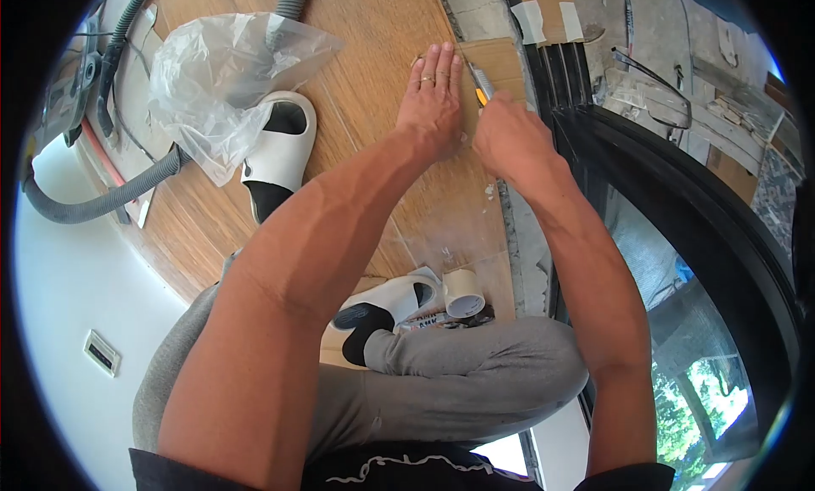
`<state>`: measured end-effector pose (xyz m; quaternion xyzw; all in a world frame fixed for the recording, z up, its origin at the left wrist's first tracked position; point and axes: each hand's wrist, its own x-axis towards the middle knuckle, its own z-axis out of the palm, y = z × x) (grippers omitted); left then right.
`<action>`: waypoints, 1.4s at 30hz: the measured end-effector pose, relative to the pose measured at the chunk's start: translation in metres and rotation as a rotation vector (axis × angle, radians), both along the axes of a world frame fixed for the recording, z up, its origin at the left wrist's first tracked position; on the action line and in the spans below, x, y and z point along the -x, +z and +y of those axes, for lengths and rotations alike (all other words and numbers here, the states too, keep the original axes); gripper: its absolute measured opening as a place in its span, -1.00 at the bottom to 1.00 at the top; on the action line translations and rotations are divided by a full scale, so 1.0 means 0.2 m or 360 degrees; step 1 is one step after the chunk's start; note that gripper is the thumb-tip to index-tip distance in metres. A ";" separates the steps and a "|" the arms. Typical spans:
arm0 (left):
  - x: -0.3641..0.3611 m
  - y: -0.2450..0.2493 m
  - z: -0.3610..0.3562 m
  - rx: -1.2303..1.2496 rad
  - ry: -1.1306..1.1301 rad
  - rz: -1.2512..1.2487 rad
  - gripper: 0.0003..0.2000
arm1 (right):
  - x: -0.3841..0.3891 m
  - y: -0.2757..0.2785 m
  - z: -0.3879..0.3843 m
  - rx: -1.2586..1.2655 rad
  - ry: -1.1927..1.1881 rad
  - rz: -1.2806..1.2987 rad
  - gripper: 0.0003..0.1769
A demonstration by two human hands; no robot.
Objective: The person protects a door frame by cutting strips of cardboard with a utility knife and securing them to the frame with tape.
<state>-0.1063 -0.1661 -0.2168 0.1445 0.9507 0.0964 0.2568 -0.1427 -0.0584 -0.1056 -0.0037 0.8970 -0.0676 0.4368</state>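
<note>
My left hand (434, 96) lies flat, fingers together, pressing on a wooden floor plank (386, 41) near its edge. My right hand (508, 133) is closed around a utility knife (480, 85) with a yellow and grey body. The blade tip points away from me along the edge of a small cut piece of plank (501, 62), just right of my left fingers. Both forearms reach forward over my bent knees in grey trousers.
A white slipper (280, 151) and a crumpled clear plastic bag (225, 75) lie to the left, beside a grey vacuum hose (102, 204). A roll of tape (463, 291) and a second slipper (382, 308) sit near my knee. A black door frame (594, 134) runs along the right.
</note>
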 end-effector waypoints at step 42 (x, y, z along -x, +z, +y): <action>0.01 0.06 -0.01 -0.0031 -0.0062 -0.0026 0.13 | -0.20 0.02 0.12 -0.0003 0.0029 0.0065 -0.72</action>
